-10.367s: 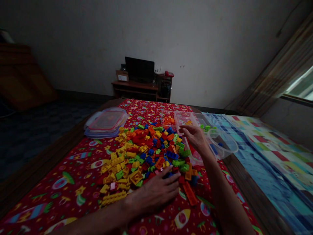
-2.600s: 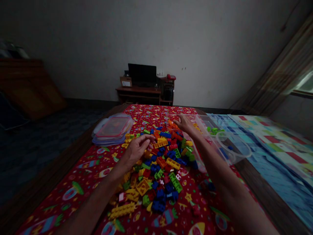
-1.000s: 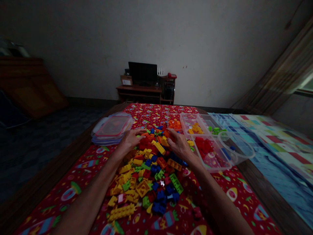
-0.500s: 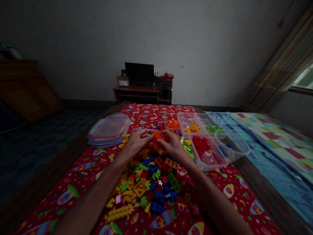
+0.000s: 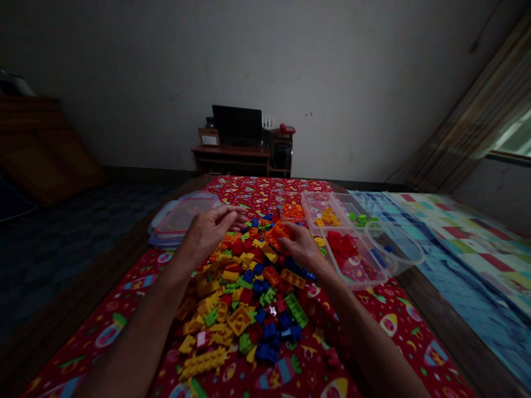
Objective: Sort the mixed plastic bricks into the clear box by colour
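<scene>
A heap of mixed toy building bricks [image 5: 240, 293] in yellow, blue, red, green and orange covers the middle of the table. Over its far right part, my right hand [image 5: 299, 243] grips an orange building brick [image 5: 275, 234] between thumb and fingers. My left hand [image 5: 213, 228] hovers above the far left side of the heap, fingers apart, holding nothing. Right of my right hand stands a clear divided box [image 5: 352, 283]. Its compartments hold yellow bricks [image 5: 327, 216], green bricks [image 5: 362, 219] and red bricks [image 5: 342, 246]. Orange bricks [image 5: 292, 211] sit in a clear container beyond my right hand.
Clear lids [image 5: 182, 216] are stacked at the table's left edge. A round clear tub [image 5: 398, 249] with blue pieces stands right of the divided box. A red patterned cloth [image 5: 136, 315] covers the table. Beyond are a desk with a monitor [image 5: 237, 124] and, at right, a bed [image 5: 468, 232].
My left hand has let go of the orange brick and drawn back to the left, its fingers spreading. My right hand keeps the brick and has shifted slightly right.
</scene>
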Demonstrator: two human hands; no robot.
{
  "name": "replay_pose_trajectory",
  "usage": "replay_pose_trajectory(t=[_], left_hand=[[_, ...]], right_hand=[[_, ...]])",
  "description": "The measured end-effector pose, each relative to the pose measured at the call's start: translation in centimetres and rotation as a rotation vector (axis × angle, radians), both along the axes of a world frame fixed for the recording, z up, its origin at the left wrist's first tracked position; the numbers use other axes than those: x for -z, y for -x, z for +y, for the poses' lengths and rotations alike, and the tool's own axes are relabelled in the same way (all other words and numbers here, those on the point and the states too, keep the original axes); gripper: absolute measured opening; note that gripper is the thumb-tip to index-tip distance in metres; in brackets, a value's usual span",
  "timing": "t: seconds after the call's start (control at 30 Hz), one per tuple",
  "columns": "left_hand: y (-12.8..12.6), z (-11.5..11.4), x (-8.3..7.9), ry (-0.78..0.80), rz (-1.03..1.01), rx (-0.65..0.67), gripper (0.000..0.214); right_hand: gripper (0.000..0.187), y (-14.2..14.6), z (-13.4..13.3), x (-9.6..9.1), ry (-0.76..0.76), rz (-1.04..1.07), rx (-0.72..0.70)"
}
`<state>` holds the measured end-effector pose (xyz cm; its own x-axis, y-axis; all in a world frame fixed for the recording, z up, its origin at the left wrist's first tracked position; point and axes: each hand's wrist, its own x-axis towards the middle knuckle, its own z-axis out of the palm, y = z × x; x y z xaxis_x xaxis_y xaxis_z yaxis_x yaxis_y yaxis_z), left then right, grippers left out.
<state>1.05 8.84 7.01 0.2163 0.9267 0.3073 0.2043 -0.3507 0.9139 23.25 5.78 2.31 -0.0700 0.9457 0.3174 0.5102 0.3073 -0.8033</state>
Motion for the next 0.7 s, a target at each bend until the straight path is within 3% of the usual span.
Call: replay_pose_trajectory(t=[0.17,0.43,0.7], left_hand=[[0.5,-0.2,-0.6,-0.043,0.021,-0.012,0.042],[0.5,-0.6,-0.8,-0.119,0.137,0.038,0.033],[1.3,-0.8,-1.2,-0.154,0.181,0.048,0.036]], right_hand=[[0.027,-2.1,0.9,-1.3,-0.072,-0.149,0.141],[0.013,-4.1,7.1,-5.7,-0.059,-0.401,0.279],[0.017,-4.6,10.0,-4.3,0.039,-0.605,0.329]])
